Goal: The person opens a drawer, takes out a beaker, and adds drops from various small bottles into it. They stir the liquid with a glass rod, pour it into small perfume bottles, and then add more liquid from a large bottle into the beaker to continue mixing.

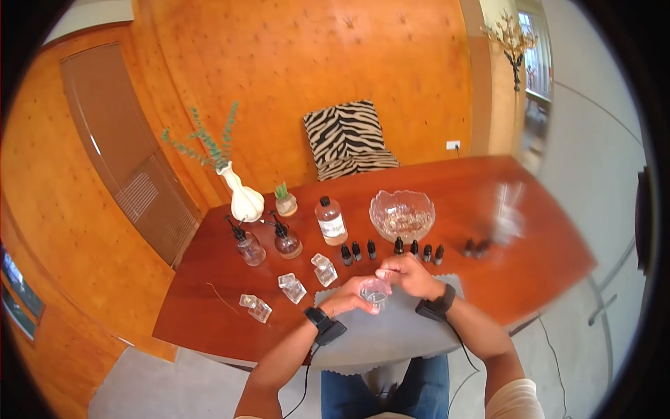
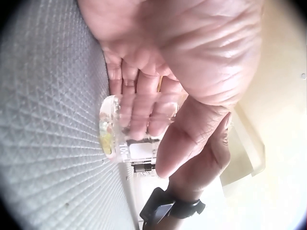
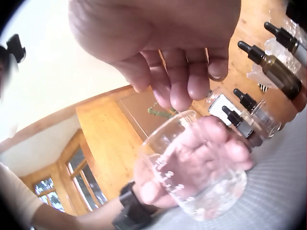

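My left hand [image 1: 347, 296] grips a clear measuring cup [image 3: 192, 167] by its side, fingers and thumb around the wall. White graduation marks show on the cup, and yellow and pinkish bits lie at its bottom. The cup is close over a grey textured mat [image 1: 391, 335]. Above its rim is my right hand [image 3: 177, 62], fingers bent down loosely and fingertips right by the opening. Nothing shows between those fingers in the right wrist view. Beyond the hands stand several small dark dropper bottles [image 1: 356, 251] in a row.
A scalloped glass bowl [image 1: 402, 213] with small brownish pieces stands behind the droppers. To its left are a labelled bottle [image 1: 331, 223], two pump bottles [image 1: 287, 241] and a white vase [image 1: 244, 199]. Clear block-like glass pieces [image 1: 292, 288] lie left of the mat. A zebra-striped chair [image 1: 345, 133] stands behind.
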### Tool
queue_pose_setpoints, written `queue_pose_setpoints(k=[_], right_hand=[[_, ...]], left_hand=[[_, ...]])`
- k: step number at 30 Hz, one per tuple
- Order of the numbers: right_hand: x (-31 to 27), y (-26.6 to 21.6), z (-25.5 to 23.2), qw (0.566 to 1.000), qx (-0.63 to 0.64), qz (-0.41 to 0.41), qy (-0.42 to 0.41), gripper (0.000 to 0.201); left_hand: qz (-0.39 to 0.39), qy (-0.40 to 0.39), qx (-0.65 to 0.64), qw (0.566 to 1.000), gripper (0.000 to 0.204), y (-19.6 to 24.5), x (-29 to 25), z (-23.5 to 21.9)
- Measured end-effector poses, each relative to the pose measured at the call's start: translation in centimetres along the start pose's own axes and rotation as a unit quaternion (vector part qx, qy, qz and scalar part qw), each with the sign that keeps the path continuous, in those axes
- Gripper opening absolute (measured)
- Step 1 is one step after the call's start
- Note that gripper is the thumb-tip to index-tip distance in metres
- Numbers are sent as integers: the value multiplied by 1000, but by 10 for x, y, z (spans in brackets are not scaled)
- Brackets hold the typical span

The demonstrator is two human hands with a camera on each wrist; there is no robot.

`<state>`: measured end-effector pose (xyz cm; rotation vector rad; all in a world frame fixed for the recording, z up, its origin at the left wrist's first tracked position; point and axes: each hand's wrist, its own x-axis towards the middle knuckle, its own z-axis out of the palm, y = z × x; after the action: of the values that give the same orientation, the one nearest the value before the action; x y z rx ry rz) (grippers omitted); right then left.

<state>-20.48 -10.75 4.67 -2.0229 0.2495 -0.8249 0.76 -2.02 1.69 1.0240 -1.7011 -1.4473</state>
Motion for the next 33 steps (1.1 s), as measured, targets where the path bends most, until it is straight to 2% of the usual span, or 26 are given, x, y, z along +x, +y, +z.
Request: queue_pose_setpoints(k=[3, 6, 9, 12, 15, 18, 19, 21, 22, 24, 26, 29, 32, 33], right_hand=[[-4, 1, 2, 982, 171, 82, -13, 32], [-2, 9, 3, 998, 45, 29, 24, 31], [-6, 8, 1, 989, 135, 58, -11, 32], [-5, 7, 9, 995, 59, 26, 71, 35], [-5, -1, 3, 986, 144, 81, 3, 36], [-5, 6, 5, 997, 36, 42, 59, 34], [-3, 5, 3, 998, -17, 10, 52, 33], [-2, 3, 2, 996, 84, 28, 21, 34], [-5, 4, 5, 986, 160, 47, 14, 34], [-4, 12, 4, 996, 71, 25, 43, 33], [-3, 4, -3, 1000, 4, 28, 5, 34], [-6, 6, 0, 983, 165, 82, -12, 34], [-1, 15, -3, 1000, -11, 13, 4, 33], [-1, 12, -3, 998, 46, 41, -24, 33]], left_hand=[[-1, 3, -25, 1000, 55, 2, 1, 2], [-1, -9, -13, 1000, 59, -5, 1, -1], [-2, -15, -28, 999, 60, -1, 0, 1], [-16, -20, -30, 999, 60, -1, 3, -3], [-17, -17, -38, 999, 60, 2, 2, -1], [-19, -15, -29, 999, 61, -1, 3, -4], [-27, -12, -22, 999, 61, 2, 3, -4], [-32, 10, -25, 999, 58, 7, 2, 1], [-3, 4, 20, 1000, 55, 7, 3, 0], [-37, 5, -7, 999, 55, 7, 4, 0], [-20, 3, 13, 1000, 61, 3, 6, -2], [-13, 6, 16, 1000, 62, 5, 7, 1], [-20, 6, 18, 1000, 60, 7, 6, -1], [-18, 1, 14, 1000, 59, 8, 6, -2]])
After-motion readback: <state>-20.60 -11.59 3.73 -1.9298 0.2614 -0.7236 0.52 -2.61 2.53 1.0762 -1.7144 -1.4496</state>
